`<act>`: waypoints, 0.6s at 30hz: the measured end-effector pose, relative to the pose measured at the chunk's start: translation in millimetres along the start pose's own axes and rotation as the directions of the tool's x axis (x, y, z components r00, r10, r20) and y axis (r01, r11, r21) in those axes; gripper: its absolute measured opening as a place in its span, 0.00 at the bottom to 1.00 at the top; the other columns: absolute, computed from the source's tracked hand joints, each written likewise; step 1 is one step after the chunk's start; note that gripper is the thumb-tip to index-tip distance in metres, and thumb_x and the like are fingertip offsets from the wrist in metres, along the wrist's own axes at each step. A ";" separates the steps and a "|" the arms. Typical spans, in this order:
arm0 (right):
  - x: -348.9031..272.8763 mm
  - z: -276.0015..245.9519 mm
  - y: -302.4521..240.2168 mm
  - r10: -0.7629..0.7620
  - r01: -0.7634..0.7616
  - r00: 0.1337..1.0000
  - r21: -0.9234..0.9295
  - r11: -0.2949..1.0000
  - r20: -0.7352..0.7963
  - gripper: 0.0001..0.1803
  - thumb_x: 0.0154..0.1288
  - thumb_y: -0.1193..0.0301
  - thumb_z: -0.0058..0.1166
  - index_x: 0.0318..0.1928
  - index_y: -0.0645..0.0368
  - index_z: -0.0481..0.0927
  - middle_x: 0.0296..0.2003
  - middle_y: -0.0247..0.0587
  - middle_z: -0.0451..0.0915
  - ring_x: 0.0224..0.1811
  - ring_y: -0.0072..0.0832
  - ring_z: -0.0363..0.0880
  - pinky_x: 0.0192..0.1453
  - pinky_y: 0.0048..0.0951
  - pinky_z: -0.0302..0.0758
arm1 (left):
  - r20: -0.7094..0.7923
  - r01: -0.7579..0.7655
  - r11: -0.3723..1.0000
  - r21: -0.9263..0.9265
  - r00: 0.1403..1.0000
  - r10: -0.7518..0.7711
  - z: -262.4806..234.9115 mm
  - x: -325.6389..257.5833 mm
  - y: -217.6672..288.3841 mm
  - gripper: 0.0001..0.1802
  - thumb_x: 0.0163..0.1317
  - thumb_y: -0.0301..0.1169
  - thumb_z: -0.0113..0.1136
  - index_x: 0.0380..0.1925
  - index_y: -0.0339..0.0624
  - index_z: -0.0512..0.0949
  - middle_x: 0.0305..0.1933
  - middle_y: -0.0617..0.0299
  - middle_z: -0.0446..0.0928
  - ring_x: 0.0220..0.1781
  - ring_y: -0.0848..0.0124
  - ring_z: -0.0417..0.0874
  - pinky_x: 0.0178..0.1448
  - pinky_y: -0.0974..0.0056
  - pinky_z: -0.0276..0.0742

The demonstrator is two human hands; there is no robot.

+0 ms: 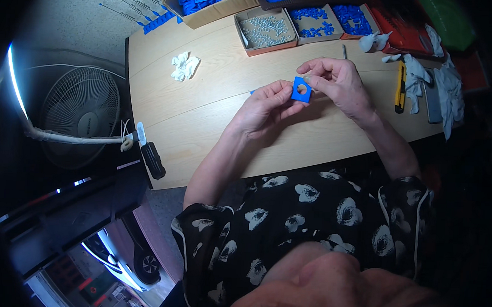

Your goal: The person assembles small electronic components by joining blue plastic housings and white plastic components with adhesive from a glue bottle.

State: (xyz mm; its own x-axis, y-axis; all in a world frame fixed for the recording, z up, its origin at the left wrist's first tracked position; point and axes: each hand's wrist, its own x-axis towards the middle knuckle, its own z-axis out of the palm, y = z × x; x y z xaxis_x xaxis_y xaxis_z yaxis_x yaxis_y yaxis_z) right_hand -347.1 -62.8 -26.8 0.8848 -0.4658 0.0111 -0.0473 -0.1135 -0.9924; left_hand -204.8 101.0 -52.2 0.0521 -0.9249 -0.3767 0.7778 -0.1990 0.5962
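A small blue square plastic part (pixel 301 90) with a round hole in its middle is held above the wooden table (pixel 203 119). My left hand (pixel 264 107) pinches its lower left side with fingers and thumb. My right hand (pixel 337 83) grips its upper right edge with thumb and fingertips. Both hands meet over the middle of the table.
Cardboard boxes stand along the far edge: one with silvery metal pieces (pixel 266 31), others with blue parts (pixel 316 22). A crumpled white cloth (pixel 184 66) lies at left. A yellow utility knife (pixel 401 86) and grey gloves (pixel 446 85) lie at right. A fan (pixel 80 110) stands left of the table.
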 end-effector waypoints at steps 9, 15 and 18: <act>-8.9 4.2 -1.5 0.089 -0.120 0.991 0.378 0.918 0.099 0.11 0.67 0.73 0.55 0.46 0.66 0.80 0.43 0.39 0.81 0.36 0.17 0.79 0.42 0.17 0.77 | 0.189 -0.014 0.997 -0.079 0.982 0.029 9.1 -4.1 -0.6 0.18 0.71 0.37 0.55 0.54 0.36 0.71 0.58 0.48 0.75 0.60 0.62 0.79 0.63 0.63 0.79; -23.0 -35.5 31.5 -0.079 0.044 0.904 -0.091 0.995 -0.421 0.12 0.66 0.70 0.60 0.45 0.65 0.78 0.33 0.32 0.78 0.31 0.13 0.75 0.34 0.16 0.73 | 0.189 -0.105 0.989 -0.106 0.974 0.123 -11.7 -10.9 6.7 0.23 0.69 0.35 0.57 0.60 0.39 0.68 0.59 0.46 0.73 0.61 0.54 0.78 0.61 0.57 0.81; -15.5 -73.2 52.7 -0.152 -0.084 0.736 -0.311 0.947 -0.660 0.14 0.64 0.69 0.63 0.44 0.64 0.78 0.29 0.32 0.78 0.29 0.15 0.75 0.32 0.18 0.72 | 0.070 -0.161 0.986 -0.041 0.984 0.164 -14.8 -11.7 17.8 0.28 0.68 0.37 0.58 0.63 0.37 0.64 0.61 0.46 0.72 0.60 0.54 0.79 0.57 0.59 0.84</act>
State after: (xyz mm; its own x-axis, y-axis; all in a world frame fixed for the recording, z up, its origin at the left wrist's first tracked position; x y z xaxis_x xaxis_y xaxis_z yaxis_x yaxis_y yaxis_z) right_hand -397.3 -125.8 -70.3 0.3521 -0.9047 0.2397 -0.2628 -0.3414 -0.9024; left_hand -182.3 113.1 -47.7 0.1349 -0.9654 -0.2231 0.7843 -0.0335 0.6194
